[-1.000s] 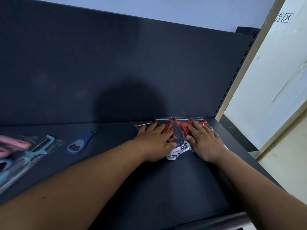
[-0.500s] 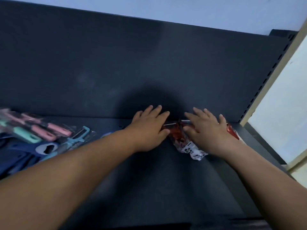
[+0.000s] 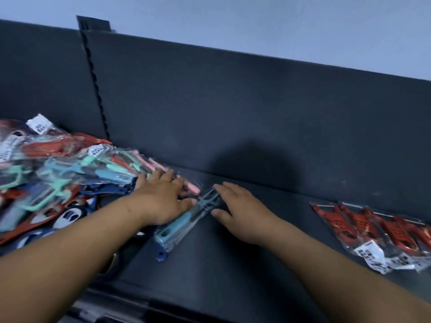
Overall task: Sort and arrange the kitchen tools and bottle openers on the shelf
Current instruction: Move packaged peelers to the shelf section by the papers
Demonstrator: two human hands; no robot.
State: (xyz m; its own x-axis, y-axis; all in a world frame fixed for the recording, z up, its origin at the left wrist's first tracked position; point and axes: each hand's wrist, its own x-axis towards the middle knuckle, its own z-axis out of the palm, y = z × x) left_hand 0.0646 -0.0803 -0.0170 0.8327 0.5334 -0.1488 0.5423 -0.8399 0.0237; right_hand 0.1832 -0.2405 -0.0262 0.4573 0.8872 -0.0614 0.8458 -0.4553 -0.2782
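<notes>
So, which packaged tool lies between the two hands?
The light-blue peeler, diagonal between left hand and right hand; the pile sits left, red tools far right.

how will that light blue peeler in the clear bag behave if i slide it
Probably slides easily: the light blue peeler lies in glossy clear wrap on a smooth shelf. Its moulded handle looks stiff, so it likely won't flop. Lying flat, unlikely to roll.

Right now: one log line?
left hand: flat on blue peeler pack | right hand: open, touching its far end | red packs: rowed at right | mixed pile: left, unsorted
</notes>
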